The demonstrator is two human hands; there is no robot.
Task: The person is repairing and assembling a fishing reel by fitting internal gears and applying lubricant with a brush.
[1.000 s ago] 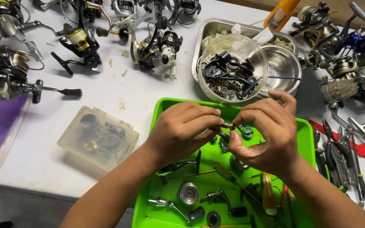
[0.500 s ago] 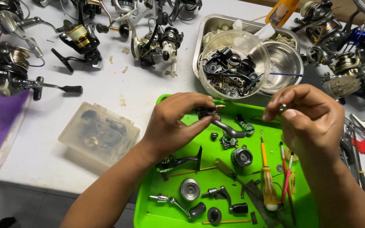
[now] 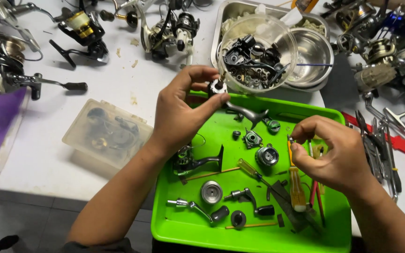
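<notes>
1. Fingers (image 3: 214, 100) of the left hand (image 3: 181, 110) are pinched shut on a small dark metal reel part with a curved grey arm (image 3: 240, 110), held up just above the far edge of the bright green plastic tray (image 3: 183, 229).
2. Fingers of the right hand (image 3: 341, 154) are curled closed over the right half of the green tray, pinching something tiny and pale (image 3: 290, 139); what it is cannot be told.
3. On the green tray's floor lie loose pieces: a round silver spool cap (image 3: 211, 191), a small grey gear housing (image 3: 266, 156), a black crank handle (image 3: 251, 199) and a yellow-handled screwdriver (image 3: 297, 189).
4. Just beyond the green tray's far edge stands a clear round plastic tub of black reel parts (image 3: 254, 56), beside a shiny steel bowl (image 3: 312, 51).
5. Left of the green tray, on the white bench (image 3: 113, 75), sits a cloudy lidded plastic box (image 3: 106, 133).
6. Handling judgement: the reel part looks stiff, light and probably greasy, so likely to slip or twist in a two-point pinch.
7. Its round hub looks the surer place to hold; the thin arm would lever it round.
</notes>
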